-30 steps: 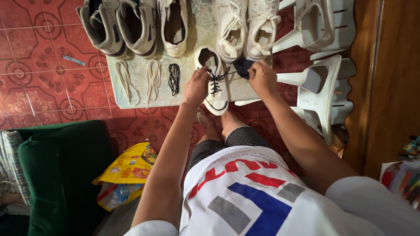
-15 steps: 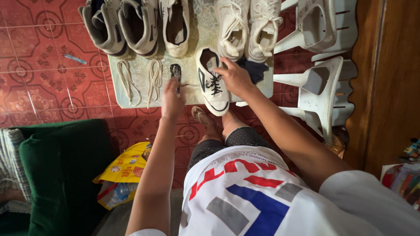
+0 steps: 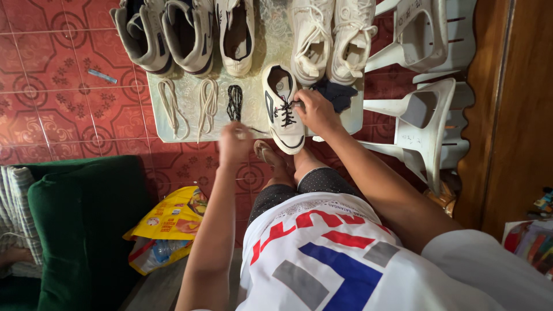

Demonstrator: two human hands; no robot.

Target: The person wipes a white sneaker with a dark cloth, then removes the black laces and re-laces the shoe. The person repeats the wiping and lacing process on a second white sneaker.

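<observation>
The right hand rests on the white sneaker that lies at the near edge of the desk, its fingers curled in a closed grip on the dark lace threaded through the upper eyelets, at the shoe's right side. The left hand is off the shoe, held just past the desk's near edge to the sneaker's left; it is blurred, closed in a loose fist, and a thin dark strand runs from the shoe toward it, though whether its grip is truly pinching that strand cannot be told. The sneaker points its toe toward the person, with a dark stripe on its side and the tongue open at the far end. Just right of the right hand lies a dark blue cloth. To the left of the shoe on the desk lie a coiled black lace and two pale laces side by side. Along the far edge stand a pair of laced white sneakers, a single white shoe and a pair of grey shoes. White plastic chairs are stacked on their sides to the right, over the red patterned tile floor. Below the desk a sandalled foot shows; nearer, at left, are a green cushion and a yellow bag.
</observation>
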